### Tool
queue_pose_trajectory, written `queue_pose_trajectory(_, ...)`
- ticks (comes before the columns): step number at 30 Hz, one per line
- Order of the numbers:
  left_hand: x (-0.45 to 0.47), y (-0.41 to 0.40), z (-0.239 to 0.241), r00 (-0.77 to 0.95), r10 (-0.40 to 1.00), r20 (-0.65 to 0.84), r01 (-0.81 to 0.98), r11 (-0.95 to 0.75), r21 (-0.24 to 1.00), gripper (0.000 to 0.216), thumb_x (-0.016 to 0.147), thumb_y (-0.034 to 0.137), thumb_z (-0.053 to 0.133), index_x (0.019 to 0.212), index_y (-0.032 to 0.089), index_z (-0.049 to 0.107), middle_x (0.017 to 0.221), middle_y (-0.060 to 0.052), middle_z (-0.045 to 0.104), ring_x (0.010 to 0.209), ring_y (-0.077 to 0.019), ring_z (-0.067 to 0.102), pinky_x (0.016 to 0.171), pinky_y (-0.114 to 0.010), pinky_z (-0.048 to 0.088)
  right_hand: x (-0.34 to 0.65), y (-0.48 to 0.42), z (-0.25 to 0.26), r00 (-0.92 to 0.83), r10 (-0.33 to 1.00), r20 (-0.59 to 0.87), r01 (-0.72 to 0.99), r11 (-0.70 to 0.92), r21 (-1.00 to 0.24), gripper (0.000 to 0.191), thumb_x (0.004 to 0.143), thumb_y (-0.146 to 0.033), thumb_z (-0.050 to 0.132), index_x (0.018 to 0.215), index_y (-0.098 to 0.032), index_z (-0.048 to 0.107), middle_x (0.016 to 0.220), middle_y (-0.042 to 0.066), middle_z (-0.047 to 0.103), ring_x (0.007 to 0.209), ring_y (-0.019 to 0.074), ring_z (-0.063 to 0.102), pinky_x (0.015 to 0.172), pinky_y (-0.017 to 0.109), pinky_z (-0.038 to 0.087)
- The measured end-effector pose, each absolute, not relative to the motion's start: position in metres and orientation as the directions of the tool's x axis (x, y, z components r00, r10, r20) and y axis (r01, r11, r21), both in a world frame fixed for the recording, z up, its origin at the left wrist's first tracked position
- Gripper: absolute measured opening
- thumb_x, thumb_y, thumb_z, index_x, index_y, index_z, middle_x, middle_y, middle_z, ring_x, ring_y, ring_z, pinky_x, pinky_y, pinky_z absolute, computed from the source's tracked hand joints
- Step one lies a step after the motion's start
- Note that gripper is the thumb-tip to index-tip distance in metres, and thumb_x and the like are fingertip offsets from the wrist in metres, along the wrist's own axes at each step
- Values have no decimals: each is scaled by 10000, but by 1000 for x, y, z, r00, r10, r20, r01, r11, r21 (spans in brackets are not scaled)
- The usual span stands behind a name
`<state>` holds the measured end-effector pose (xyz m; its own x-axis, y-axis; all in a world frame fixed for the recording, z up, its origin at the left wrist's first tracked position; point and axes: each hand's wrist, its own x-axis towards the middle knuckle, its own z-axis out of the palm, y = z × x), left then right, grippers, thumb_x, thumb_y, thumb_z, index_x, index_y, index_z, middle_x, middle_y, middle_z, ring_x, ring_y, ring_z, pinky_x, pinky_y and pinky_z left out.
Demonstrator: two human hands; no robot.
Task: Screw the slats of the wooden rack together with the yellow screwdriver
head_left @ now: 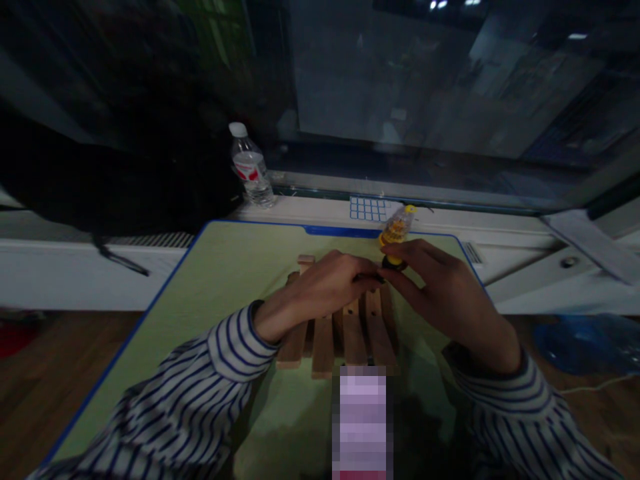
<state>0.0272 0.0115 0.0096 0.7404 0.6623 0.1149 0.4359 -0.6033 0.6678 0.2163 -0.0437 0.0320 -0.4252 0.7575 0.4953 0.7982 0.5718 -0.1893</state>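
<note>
My left hand (334, 277) reaches over the far end of a slatted wooden piece (353, 337) lying on the table. Its fingers are bent together in a pinch near my right hand, and what they hold, if anything, is hidden. My right hand (440, 283) is closed, thumb and index finger around a small round dark-and-yellow thing (394, 264), whose kind I cannot make out. Just beyond those fingers is a clear bottle with yellow parts (396, 228), tilted in view. The slats have small dark holes, and my left hand covers part of them.
The pale green table (210, 280) has a blue edge. Behind it, a water bottle (251, 170) and a blue grid sheet (367, 209) are on the sill by the window. A black bag (125, 180) is at left, a blue plastic bag (585, 343) at right. A pixelated patch hides the front middle.
</note>
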Motion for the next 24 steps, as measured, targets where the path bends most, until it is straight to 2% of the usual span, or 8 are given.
queue_pose_trajectory(12, 28, 11, 11, 719, 685, 120, 445, -586, 677, 179, 891, 283, 574, 986, 196, 698, 917, -30, 736, 820, -176, 673, 691, -279, 455, 214, -43, 32, -406, 767, 497, 804, 558, -206, 260, 932, -323, 507, 1112, -159, 597, 1052, 121, 687, 954, 246, 669, 813, 419, 564)
queue_pose_trajectory(19, 27, 11, 15, 720, 682, 128, 447, -596, 667, 156, 887, 226, 559, 921, 179, 704, 853, -30, 733, 734, -157, 663, 623, -259, 425, 214, -45, 34, -433, 741, 514, 755, 609, -242, 402, 923, -266, 510, 1312, -168, 482, 1226, 124, 644, 1108, 224, 621, 931, 404, 534)
queue_pose_trajectory(24, 27, 12, 11, 735, 666, 126, 427, -599, 677, 157, 900, 217, 545, 944, 196, 694, 908, -15, 733, 815, -162, 674, 663, -254, 432, 215, -44, 33, -466, 725, 507, 738, 635, -229, 323, 928, -191, 489, 1240, -145, 562, 1223, 113, 652, 1119, 187, 614, 962, 352, 517)
